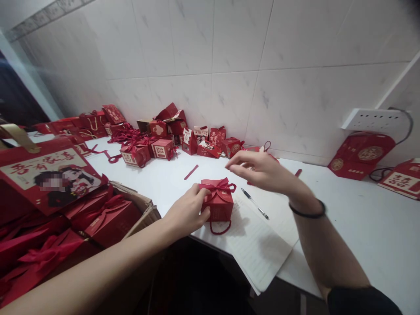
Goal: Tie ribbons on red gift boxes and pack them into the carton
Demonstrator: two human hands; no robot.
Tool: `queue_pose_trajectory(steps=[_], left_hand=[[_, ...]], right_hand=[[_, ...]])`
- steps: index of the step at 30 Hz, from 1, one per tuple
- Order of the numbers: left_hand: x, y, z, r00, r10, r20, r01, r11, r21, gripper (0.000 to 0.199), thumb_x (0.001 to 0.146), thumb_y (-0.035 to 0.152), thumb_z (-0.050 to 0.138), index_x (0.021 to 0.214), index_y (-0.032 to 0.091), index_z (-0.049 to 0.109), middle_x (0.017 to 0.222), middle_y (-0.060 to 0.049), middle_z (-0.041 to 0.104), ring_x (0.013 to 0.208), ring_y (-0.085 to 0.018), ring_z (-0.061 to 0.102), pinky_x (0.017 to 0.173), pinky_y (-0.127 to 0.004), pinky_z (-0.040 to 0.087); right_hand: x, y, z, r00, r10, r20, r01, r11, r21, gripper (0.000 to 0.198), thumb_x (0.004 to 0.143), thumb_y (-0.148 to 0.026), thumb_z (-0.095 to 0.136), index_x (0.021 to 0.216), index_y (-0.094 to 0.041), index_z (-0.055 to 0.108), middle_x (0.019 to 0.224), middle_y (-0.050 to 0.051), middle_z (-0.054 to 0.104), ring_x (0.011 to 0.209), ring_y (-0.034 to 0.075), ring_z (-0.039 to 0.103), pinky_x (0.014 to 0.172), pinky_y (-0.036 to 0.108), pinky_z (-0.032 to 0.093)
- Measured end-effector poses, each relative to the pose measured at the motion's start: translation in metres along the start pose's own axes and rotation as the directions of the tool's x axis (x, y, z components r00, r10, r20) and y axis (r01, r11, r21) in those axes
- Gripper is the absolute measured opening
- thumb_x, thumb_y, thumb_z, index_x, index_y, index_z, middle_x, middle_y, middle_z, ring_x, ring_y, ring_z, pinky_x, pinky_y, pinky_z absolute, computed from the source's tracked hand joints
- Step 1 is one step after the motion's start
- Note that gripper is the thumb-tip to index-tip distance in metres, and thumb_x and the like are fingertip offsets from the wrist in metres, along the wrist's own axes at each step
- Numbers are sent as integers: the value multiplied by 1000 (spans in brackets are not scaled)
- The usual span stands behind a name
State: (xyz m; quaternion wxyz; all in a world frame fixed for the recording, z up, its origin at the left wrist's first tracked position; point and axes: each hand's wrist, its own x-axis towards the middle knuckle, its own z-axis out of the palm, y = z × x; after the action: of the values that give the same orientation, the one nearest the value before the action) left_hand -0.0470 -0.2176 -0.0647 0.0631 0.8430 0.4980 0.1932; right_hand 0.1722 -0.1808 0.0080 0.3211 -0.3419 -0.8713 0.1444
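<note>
A small red gift box (219, 209) with a ribbon bow (220, 187) on top sits near the table's front edge. Its cord handle (220, 232) hangs down at the front. My left hand (190, 208) grips the box from its left side, thumb low and fingers over the top. Above and to the right of the box, my right hand (254, 168) hovers with bent fingers, apart from it and holding nothing I can see. A pen (255, 203) lies on an open notebook (259, 249) beside the box.
An open carton (144, 205) full of red boxes stands at the left, with a red gift bag (49, 175) on top. More boxes (162, 149) line the wall. A power strip (372, 119) sits above red boxes (361, 155) at the right.
</note>
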Motion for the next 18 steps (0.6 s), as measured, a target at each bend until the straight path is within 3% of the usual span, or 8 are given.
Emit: queue_pose_trajectory(steps=[2, 6, 9, 14, 18], left_hand=[[2, -2, 0, 1000, -15, -20, 13, 998, -68, 23, 78, 20, 44, 100, 17, 49, 96, -6, 48, 86, -19, 53, 79, -36, 46], [7, -11, 0, 981, -189, -39, 174, 953, -247, 16, 81, 30, 44, 86, 17, 49, 90, -6, 53, 81, -18, 54, 76, -36, 45], [10, -16, 1, 953, -303, -3, 287, 905, -314, 27, 81, 40, 45, 89, 15, 49, 95, -8, 55, 87, -22, 54, 78, -39, 44], [11, -15, 3, 955, -292, 41, 281, 857, -431, 36, 80, 44, 48, 99, 14, 49, 104, -11, 54, 93, -23, 54, 81, -38, 43], [8, -8, 0, 956, -292, 25, 273, 857, -438, 43, 72, 48, 57, 98, 14, 50, 96, -10, 56, 84, -22, 56, 72, -35, 45]], right_hand=[[20, 21, 13, 995, 62, 79, -58, 997, -54, 20, 86, -31, 52, 82, -14, 64, 82, 6, 64, 73, 18, 58, 62, 26, 42], [36, 52, 36, 903, 225, 366, -181, 972, -150, 27, 89, -33, 47, 83, -12, 63, 81, 7, 64, 70, 17, 58, 57, 24, 41], [36, 60, 43, 882, 240, 406, -200, 970, -140, 27, 87, -35, 50, 79, -12, 62, 76, 6, 64, 64, 16, 58, 52, 23, 39], [34, 54, 44, 823, 283, 492, -289, 955, -65, 32, 80, -46, 56, 74, -14, 56, 71, 4, 62, 61, 15, 58, 47, 20, 39], [28, 42, 45, 766, 282, 578, -353, 935, 12, 38, 78, -51, 56, 68, -15, 49, 65, 4, 60, 59, 16, 59, 47, 20, 42]])
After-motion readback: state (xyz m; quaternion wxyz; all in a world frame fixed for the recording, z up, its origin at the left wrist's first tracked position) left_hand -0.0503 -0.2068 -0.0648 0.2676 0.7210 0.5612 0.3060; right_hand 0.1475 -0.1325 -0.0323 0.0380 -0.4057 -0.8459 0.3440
